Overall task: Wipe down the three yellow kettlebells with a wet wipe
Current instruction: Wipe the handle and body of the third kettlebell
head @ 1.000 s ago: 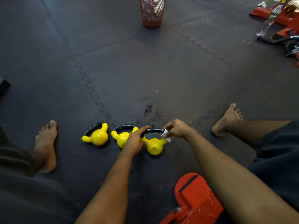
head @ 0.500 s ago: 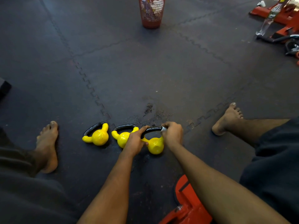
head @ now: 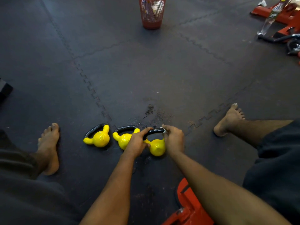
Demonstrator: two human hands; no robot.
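Now the left hand grips the black handle of the right kettlebell. The right hand pinches the wet wipe on the handle's other end. The middle kettlebell and left kettlebell lie beside it, in a row near the floor mat's near edge.

Three yellow kettlebells are laid in a row on the dark interlocking floor mat. The rightmost kettlebell is gripped at its black handle's left end by the left hand, while a white wet wipe is pinched against the right end by the right hand.
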